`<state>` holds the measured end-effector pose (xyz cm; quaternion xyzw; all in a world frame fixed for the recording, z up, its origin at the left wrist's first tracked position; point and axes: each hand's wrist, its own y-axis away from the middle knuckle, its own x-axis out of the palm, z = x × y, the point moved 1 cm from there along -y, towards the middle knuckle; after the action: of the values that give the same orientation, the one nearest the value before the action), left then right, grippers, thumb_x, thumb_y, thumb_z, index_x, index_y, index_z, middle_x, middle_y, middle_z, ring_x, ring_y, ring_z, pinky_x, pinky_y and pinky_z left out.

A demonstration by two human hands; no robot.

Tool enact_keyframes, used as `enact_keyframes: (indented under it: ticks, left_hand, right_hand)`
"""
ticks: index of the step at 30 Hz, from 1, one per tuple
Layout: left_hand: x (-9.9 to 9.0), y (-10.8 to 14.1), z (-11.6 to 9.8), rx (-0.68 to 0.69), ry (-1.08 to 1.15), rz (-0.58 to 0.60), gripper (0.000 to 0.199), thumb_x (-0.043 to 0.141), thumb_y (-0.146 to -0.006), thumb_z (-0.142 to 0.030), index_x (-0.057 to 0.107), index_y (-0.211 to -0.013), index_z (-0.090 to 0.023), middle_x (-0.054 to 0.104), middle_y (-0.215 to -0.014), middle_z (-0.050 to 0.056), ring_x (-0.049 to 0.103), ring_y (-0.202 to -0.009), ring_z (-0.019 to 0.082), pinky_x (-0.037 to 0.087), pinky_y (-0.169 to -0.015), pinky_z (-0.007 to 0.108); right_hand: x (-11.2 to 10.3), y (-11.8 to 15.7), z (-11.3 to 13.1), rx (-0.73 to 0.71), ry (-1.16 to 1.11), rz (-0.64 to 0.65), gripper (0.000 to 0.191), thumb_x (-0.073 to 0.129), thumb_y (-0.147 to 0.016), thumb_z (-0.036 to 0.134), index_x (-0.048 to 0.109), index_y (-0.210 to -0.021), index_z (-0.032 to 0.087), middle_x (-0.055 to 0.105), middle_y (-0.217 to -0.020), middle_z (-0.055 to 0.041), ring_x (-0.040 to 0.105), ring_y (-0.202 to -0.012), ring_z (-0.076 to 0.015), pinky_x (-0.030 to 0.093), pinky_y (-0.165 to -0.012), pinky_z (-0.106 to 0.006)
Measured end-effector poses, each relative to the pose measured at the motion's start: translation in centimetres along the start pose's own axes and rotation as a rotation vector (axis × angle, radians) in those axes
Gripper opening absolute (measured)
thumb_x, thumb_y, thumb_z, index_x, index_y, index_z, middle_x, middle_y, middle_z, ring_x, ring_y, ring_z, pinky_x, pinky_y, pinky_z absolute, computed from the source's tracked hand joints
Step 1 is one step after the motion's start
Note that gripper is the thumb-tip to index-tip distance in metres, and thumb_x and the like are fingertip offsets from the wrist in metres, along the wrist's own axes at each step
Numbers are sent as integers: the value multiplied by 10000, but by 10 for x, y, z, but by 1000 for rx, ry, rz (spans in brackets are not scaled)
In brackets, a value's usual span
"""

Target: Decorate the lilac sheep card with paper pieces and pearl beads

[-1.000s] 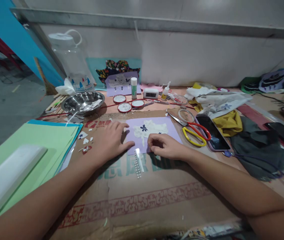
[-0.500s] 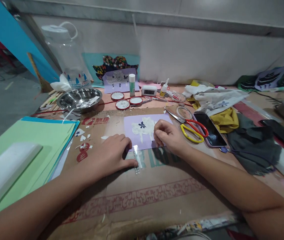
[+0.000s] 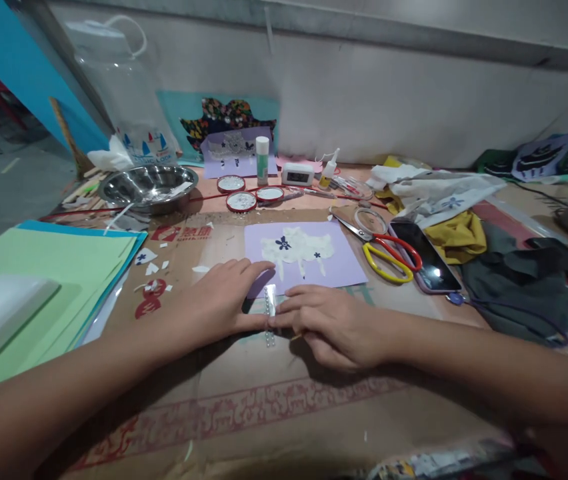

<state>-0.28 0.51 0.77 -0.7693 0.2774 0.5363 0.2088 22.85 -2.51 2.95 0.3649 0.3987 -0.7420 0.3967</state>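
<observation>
A small clear strip with rows of tiny beads (image 3: 271, 339) lies on the cardboard (image 3: 204, 390), just below a purple sheet (image 3: 347, 270). The sheet bears a white cloth shape (image 3: 309, 248) with dark flowers. My left hand (image 3: 224, 297) rests at the strip's left side, thumb touching it and fingers apart, the fingertips over the sheet's lower left corner. From the right, my right hand (image 3: 327, 323) reaches the strip with an extended index finger; its other fingers are partly curled, and a thin tip shows beneath them near the thumb side, too small to name.
Red and yellow scissors (image 3: 389, 257) and a phone (image 3: 427, 260) lie right of the sheet. Behind are a steel bowl (image 3: 149, 190), round lids (image 3: 241, 201), a glue stick (image 3: 262, 161) and a small bottle (image 3: 329, 170). Green paper (image 3: 79, 267) is stacked left.
My right hand has moved from the purple sheet down and left to the strip, uncovering the sheet's right part. The fingers of my left hand have stretched out further. The camera view has shifted slightly.
</observation>
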Motion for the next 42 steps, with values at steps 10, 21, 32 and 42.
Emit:
enact_keyframes:
  ticks: [10,21,32,42]
  left_hand:
    - [-2,0,-1,-48,10,48,732,704,-792,-620,521,-1382,-227,633,-1196,117,594,-1092,325,479,-911,451]
    - [5,4,-12,-10,-31,-9,652,689,-744,-383,566,-1375,-279,607,-1185,101,573,-1097,339,474,-945,525]
    - [4,1,-15,68,-61,-111,587,634,-834,-382,533,-1389,-220,581,-1332,125,529,-1216,340,438,-1038,523]
    - [6,0,-13,90,-50,-123,538,595,-882,-369,511,-1387,-206,593,-1313,127,542,-1205,314,441,-1029,483]
  right_hand:
    - [16,15,-3,-270,29,57,150,479,-889,205,610,-932,144,741,-1130,-100,643,-1121,-229,418,-1144,-386]
    - [24,9,-3,-173,49,-1,104,465,-851,157,528,-932,170,721,-849,-73,666,-848,-177,513,-947,-335]
    - [14,20,-16,352,-210,-387,182,396,-897,73,516,-918,209,605,-793,-6,560,-697,-134,489,-681,-250]
    - [12,16,-18,254,-65,-229,278,370,-989,152,604,-1139,162,719,-1066,-101,658,-970,-188,505,-866,-318]
